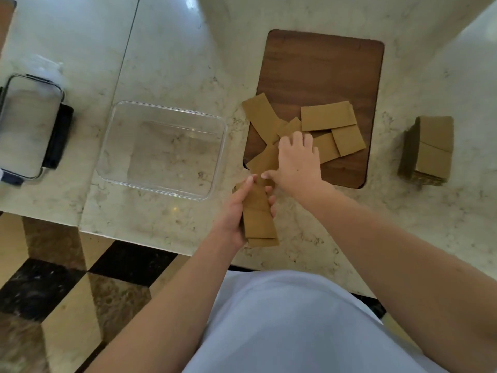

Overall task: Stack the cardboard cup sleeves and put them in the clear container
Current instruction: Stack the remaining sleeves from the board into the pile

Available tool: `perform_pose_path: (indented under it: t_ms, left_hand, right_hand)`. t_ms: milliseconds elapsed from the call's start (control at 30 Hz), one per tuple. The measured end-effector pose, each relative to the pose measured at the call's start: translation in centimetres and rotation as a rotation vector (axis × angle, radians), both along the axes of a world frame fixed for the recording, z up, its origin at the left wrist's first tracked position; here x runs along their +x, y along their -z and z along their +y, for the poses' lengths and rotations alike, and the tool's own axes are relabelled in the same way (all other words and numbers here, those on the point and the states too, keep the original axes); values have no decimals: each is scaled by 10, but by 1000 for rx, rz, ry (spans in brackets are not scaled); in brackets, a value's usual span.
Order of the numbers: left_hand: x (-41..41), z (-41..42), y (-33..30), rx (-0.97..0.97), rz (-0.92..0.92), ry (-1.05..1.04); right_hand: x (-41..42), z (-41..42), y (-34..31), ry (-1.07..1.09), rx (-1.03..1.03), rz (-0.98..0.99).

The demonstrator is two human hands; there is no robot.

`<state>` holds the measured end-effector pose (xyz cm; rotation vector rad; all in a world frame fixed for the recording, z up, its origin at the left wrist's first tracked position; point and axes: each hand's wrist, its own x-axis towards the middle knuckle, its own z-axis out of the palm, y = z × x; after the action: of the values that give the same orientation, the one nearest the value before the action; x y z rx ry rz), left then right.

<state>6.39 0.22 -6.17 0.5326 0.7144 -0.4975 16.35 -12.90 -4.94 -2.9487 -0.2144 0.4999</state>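
Several flat brown cardboard cup sleeves (326,119) lie scattered on a dark wooden board (322,68). My left hand (236,214) is shut on a small stack of sleeves (259,216), held just above the marble counter near its front edge. My right hand (295,160) rests palm down on a loose sleeve (265,160) at the board's near left corner, fingers spread. The clear container (118,157) stands empty to the left of both hands.
A tall neat stack of sleeves (430,149) stands on the counter at the right. A lidded container with black clips (29,125) sits at the far left. The counter's front edge runs just below my left hand, with tiled floor beyond.
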Motion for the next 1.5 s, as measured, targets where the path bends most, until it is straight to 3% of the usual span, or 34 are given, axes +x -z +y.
perform_pose_path:
  t_ms: [100, 233, 300, 500, 600, 767, 933, 1033, 1100, 1300, 1367, 1500]
  left_hand:
    - [-2, -3, 2, 65, 5, -3]
    - [-7, -2, -2, 118, 42, -11]
    - [-8, 0, -5, 167, 61, 12]
    - [-11, -5, -24, 380, 25, -22]
    - [-12, -10, -35, 489, -3, 17]
    - [-30, -25, -42, 937, -385, 300]
    - [-39, -29, -48, 727, -376, 541]
    - [-37, -18, -50, 701, -347, 633]
    - [-37, -18, -51, 634, -331, 614]
    - [-39, -34, -44, 482, -327, 630]
    - [-35, -33, -38, 436, -374, 662]
    - [-18, -29, -35, 392, -322, 564]
  right_hand:
    - [-6, 9, 7, 59, 109, -27]
    - [-9, 2, 7, 241, 466, 236]
    - [-12, -11, 4, 289, 511, 303]
    - [-32, -43, -23, 422, 575, 206]
    - [-43, -55, -41, 440, 606, 265]
    - [-60, -59, -57, 451, 554, 573]
    - [-69, -47, -61, 441, 537, 773]
    - [-75, -52, -58, 599, 780, 905]
    - [-77, -55, -55, 648, 913, 869]
    - [-62, -44, -51, 316, 454, 559]
    - [-59, -40, -48, 273, 435, 511]
    - [-43, -37, -47, 440, 641, 720]
